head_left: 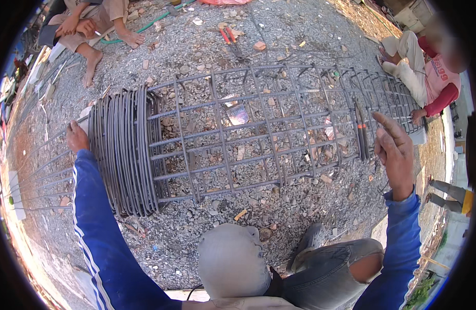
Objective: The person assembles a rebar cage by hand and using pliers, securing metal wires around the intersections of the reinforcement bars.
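A long cage of steel reinforcing bars [235, 138] lies across the gravel in front of me, with square stirrups spaced along it. At its left part a thick stack of stirrups [125, 150] is bunched together around the bars. My left hand [78, 137] is closed at a bar just beyond the stack's left side, its fingers partly hidden. Over the near side of the cage, to the right, my right hand [395, 152] is raised with the index finger stretched out and the others loosely bent; nothing shows in it. Just left of it, pincers with orange-and-black handles [361, 132] rest on the cage.
At the right end a person in a pink vest [440, 77] squats, one hand at the cage. Another person's bare feet [93, 64] show at the upper left. Red-handled cutters [229, 39] lie on the gravel [196, 46] beyond the cage. A green hose [145, 25] runs behind.
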Demonstrator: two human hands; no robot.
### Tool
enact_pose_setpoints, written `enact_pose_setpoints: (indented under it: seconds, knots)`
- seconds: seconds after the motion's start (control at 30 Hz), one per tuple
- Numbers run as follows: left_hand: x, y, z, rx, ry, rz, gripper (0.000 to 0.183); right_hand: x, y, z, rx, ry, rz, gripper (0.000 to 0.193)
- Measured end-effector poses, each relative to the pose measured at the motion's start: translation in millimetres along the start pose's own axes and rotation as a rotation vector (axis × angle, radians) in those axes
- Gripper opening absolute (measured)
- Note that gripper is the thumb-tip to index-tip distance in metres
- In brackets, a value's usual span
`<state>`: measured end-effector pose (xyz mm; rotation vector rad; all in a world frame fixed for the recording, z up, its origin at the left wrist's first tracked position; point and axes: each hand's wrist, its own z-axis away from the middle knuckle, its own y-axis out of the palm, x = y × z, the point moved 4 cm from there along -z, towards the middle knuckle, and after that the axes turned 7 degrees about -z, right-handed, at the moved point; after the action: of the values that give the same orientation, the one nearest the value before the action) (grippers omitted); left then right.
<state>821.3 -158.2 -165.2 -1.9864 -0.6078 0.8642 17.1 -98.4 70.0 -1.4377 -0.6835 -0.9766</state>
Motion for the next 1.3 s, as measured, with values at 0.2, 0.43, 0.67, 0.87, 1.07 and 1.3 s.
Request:
enact_pose_setpoints:
  seconds: [0.2, 0.43, 0.67, 0.87, 1.07, 1.3]
  knots:
    - [-200.7, -120.5, 129.9, -0.043, 0.765, 0.396, 0.045, -45.1, -43.0, -37.1, 0.022, -0.114, 0.264, 0.034]
    - [-371.3, -212.8, 369.3, 0.485, 1.440, 0.605, 0.033, -91.0, -56.0, -67.2, 0.155, -0.471, 0.549, 0.036]
    - [-348.4, -188.0, 588.7, 1.405, 1.454, 0.548, 0.044, -159.3, -24.8, -18.1, 0.293, -0.599, 0.745, 0.031]
    - [-308.0, -146.2, 627.2, 1.655, 0.900, 0.306, 0.061, -128.0, -7.2, -22.6, 0.205, -0.747, 0.924, 0.016]
    - [-315.0, -134.8, 627.7, 1.747, 0.520, 0.551, 0.060, -132.3, -25.0, -20.1, 0.180, -0.774, 0.971, 0.011]
    - [-322.7, -124.2, 638.7, 1.789, 0.299, 0.555, 0.067, -187.5, 43.7, -0.9, 0.433, -0.778, 0.941, 0.012]
